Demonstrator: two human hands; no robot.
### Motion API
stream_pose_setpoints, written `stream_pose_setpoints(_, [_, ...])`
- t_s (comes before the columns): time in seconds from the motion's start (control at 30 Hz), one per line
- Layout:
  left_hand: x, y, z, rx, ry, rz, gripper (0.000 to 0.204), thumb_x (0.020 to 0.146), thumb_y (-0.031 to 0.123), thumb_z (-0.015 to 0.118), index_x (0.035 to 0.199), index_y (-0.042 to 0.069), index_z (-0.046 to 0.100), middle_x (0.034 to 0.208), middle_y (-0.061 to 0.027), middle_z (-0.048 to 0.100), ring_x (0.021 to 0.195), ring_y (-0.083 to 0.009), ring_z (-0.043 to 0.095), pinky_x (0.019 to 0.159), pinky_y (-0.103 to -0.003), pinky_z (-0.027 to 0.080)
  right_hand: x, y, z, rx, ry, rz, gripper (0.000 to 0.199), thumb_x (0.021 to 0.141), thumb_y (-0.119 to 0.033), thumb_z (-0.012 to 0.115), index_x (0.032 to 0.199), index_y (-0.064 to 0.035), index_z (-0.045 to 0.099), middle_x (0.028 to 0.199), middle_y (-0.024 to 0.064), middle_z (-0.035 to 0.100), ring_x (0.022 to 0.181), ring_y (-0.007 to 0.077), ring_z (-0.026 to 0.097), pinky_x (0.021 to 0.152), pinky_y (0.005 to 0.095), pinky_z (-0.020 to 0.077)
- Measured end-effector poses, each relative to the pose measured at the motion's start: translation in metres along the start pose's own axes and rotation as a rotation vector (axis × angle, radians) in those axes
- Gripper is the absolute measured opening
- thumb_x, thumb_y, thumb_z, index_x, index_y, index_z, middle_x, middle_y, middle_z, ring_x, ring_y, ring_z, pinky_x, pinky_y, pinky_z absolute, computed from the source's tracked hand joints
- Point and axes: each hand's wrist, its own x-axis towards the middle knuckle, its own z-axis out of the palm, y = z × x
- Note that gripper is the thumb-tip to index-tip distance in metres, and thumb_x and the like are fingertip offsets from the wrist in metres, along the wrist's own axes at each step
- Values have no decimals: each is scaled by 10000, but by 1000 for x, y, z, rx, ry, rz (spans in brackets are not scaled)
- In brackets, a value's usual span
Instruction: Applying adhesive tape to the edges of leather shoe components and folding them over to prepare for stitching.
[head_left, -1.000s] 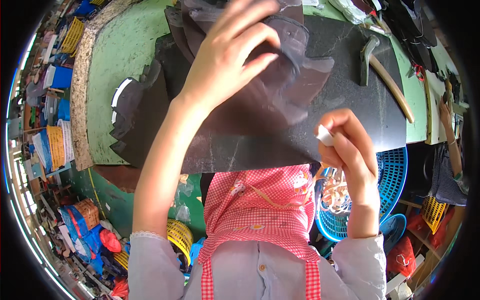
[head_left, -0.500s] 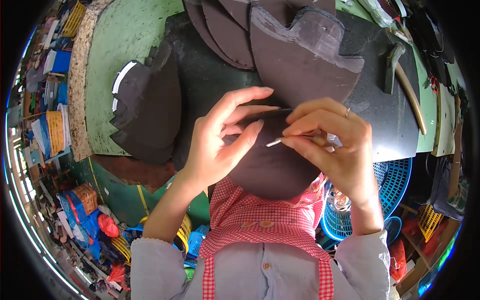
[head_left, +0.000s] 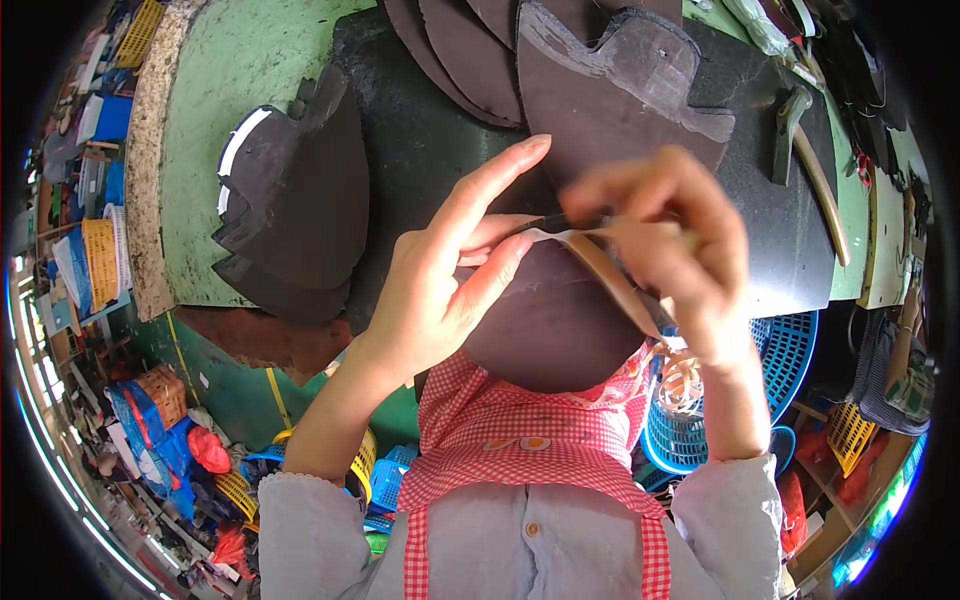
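My left hand (head_left: 425, 290) holds a dark brown rounded sheet piece (head_left: 560, 345), its far edge between the thumb and lower fingers, with the index finger stretched out above. Under my left thumb tip lies the thin end of a tan and whitish tape strip (head_left: 605, 275). The strip runs over the piece toward my right hand (head_left: 685, 255), then droops down beside the piece's right edge. My right hand is smeared by motion, its fingers curled around the strip. What lies inside its palm is hidden.
More dark brown cut pieces lie at the far middle (head_left: 620, 110) and in a stack on the left (head_left: 300, 210), one white-edged. A hammer (head_left: 815, 180) rests on the black board (head_left: 420, 150). Right of my lap, a blue basket (head_left: 785, 360) contains curled tan strips.
My right hand has moved slightly up, and the strip now stretches between both hands. Before, only a short white end showed at its fingertips. My left thumb now presses on the strip.
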Motion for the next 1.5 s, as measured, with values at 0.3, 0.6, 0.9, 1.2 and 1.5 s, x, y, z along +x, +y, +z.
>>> stream_pose_setpoints(0.3, [5,7,9,38,60,-34,572,891,-82,588,1438,-5,439,1355,-134,602,977,-141,697,792,-240,566,-9,-13,-28,-752,19,126,148,832,-104,746,824,-4,637,776,104,653,707,249,647,664,340,505])
stream_pose_setpoints(0.6, [18,10,27,345,22,-35,125,827,24,753,948,-5,738,804,-77,660,667,-157,649,588,-264,490,-16,-9,-36,-676,-41,142,149,837,-131,730,861,-15,639,778,137,665,733,288,675,669,343,521])
stream_pose_setpoints(0.9, [-13,56,-35,657,552,132,90,848,44,703,915,-16,709,840,-54,671,803,-138,619,723,-285,483,-27,-27,-50,-63,82,37,63,890,-71,733,906,-26,691,835,-11,651,712,30,541,658,192,423])
stream_pose_setpoints(1.2, [14,66,-27,637,368,253,148,800,-22,745,942,-19,704,917,-79,662,838,-156,625,744,-268,486,-9,-35,-41,-723,23,-451,989,612,-515,876,1356,18,501,1384,143,553,1249,255,524,1041,383,371])
stream_pose_setpoints(1.5, [16,56,5,304,253,223,120,821,-69,707,934,-39,681,955,-126,730,848,-133,688,754,-249,538,1,-23,6,-418,49,-286,127,848,-11,706,937,8,617,834,38,658,726,91,619,699,244,500])
